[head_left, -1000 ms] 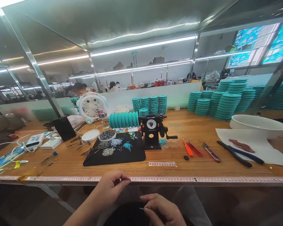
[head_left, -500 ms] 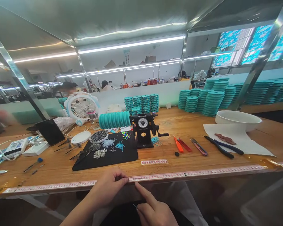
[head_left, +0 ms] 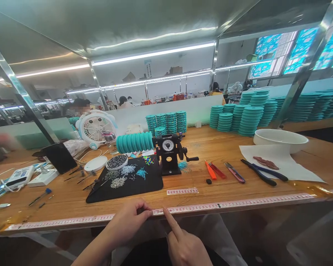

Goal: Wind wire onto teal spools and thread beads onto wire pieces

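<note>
At the front edge of the wooden table, my left hand (head_left: 131, 218) pinches a thin red line (head_left: 157, 210) between thumb and index finger. The line lies along the measuring tape (head_left: 202, 208) stuck to the table edge. My right hand (head_left: 183, 242) is just to the right, its index finger stretched out and its tip on the tape near the line. Its other fingers are curled, and a thin thing seems to stick out at the thumb, too small to name. A short tape strip (head_left: 182, 191) lies just beyond.
A black winder (head_left: 168, 157) carries teal spools (head_left: 134, 142). Left of it, a black mat (head_left: 144, 184) holds beads and small parts. Orange snips (head_left: 210, 170), a cutter (head_left: 234, 172), pliers (head_left: 259, 173) and a white bowl (head_left: 280, 137) are on the right. Teal spool stacks stand behind.
My right hand has moved slightly right and up, its index fingertip now resting on the tape. My left hand keeps its pinch on the red line. The view has shifted slightly.
</note>
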A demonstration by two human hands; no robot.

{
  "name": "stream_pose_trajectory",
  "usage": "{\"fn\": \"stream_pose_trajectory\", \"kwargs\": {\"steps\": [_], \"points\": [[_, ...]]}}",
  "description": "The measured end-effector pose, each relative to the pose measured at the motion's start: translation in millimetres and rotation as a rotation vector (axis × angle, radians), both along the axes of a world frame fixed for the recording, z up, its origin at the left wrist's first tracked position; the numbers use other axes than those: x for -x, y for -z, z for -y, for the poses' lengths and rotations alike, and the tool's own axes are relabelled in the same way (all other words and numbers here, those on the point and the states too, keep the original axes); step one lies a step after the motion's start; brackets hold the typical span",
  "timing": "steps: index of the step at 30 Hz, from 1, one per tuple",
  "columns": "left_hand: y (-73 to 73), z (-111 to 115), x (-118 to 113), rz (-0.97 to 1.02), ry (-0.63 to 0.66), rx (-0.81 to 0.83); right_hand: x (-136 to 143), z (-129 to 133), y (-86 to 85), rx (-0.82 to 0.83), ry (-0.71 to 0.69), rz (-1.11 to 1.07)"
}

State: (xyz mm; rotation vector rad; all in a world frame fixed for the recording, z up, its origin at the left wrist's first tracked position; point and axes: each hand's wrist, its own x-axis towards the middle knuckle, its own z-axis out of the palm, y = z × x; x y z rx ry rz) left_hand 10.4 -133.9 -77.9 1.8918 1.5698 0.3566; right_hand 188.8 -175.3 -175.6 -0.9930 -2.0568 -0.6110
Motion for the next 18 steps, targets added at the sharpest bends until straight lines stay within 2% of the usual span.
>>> {"fn": "stream_pose_trajectory", "kwargs": {"steps": [6,12,18], "points": [[0.2,-2.3,-1.2,-0.035,-0.010,0.040,1.8,1.6,10.3,0.006,0.017,-0.036],[-3.3,-1.9,-5.1,-0.064,0.015,0.020,-3.4,5.9,7.8,0.136,0.004,0.056],[-8.5,-0.8,-8.6,-0.072,0.027,0.011,-1.8,6.5,8.3,0.141,0.025,0.076]]}}
